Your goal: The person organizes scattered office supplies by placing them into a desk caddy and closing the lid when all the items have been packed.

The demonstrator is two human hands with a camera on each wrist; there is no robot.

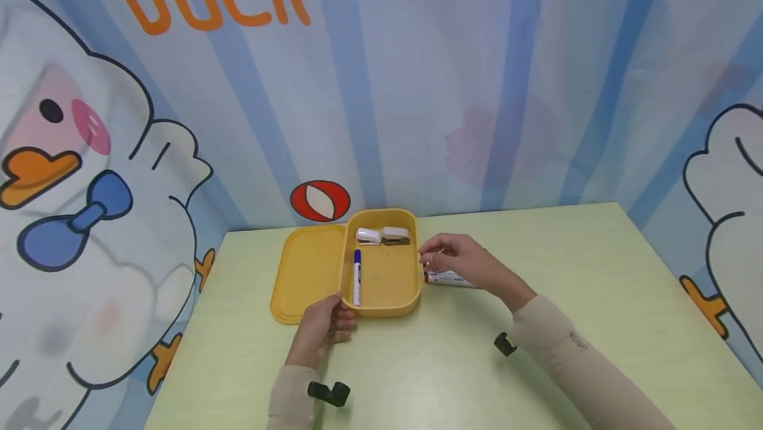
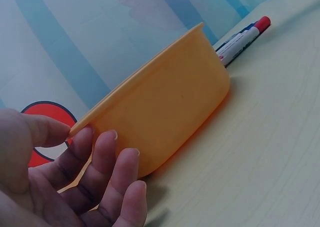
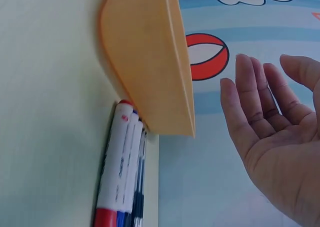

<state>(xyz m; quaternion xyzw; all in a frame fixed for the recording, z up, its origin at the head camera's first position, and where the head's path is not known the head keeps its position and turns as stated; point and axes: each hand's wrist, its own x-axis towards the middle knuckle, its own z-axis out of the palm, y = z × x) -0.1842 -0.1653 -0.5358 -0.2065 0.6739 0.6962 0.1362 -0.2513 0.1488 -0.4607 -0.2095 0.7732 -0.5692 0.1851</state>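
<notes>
A yellow plastic box (image 1: 387, 311) sits on the table, its flat lid open to the left. My left hand (image 1: 320, 329) pinches the box's near left rim between thumb and forefinger; the other fingers curl loosely below it in the left wrist view. Inside the box lie a blue-capped marker (image 1: 357, 284) and two small staplers (image 1: 368, 236), one white and one with a dark base. My right hand (image 1: 467, 261) hovers off the box's right side with bent, spread fingers and nothing in them. Beneath it lies a red-capped marker (image 3: 116, 157), beside other pens (image 3: 138, 187).
The yellow lid (image 1: 306, 271) lies flat on the pale green table (image 1: 417, 377). A striped blue curtain (image 1: 405, 85) with duck pictures stands behind the table's back edge. Black wrist cameras (image 1: 329, 393) jut from both sleeves.
</notes>
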